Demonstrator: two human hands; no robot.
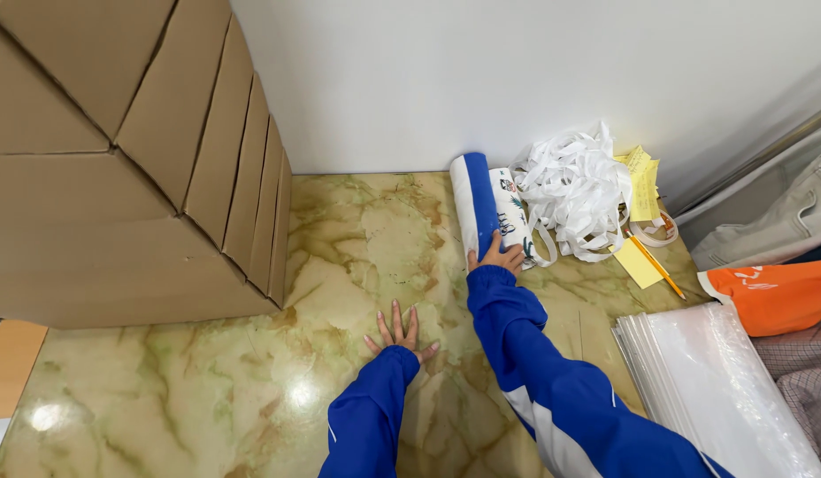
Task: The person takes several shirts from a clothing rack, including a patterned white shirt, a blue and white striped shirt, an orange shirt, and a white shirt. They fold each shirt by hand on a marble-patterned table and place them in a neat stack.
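lying under right hand [497, 255] fingers: rolled blue-and-white printed garment [483, 211]

Left hand [398, 332] is flat on the marbled tabletop [207, 389], right hand [497, 255] resting on the near end of a rolled blue-and-white cloth [481, 208]. Cardboard boxes [118, 150] far left, white paper strips [574, 190] right.

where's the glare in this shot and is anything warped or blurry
Head view: bright glare spots on the glossy marble-pattern table, one at its near left, one before the left hand; wide-lens bowing tilts the cardboard boxes; the right hand on the rolled blue-and-white item looks sharp.
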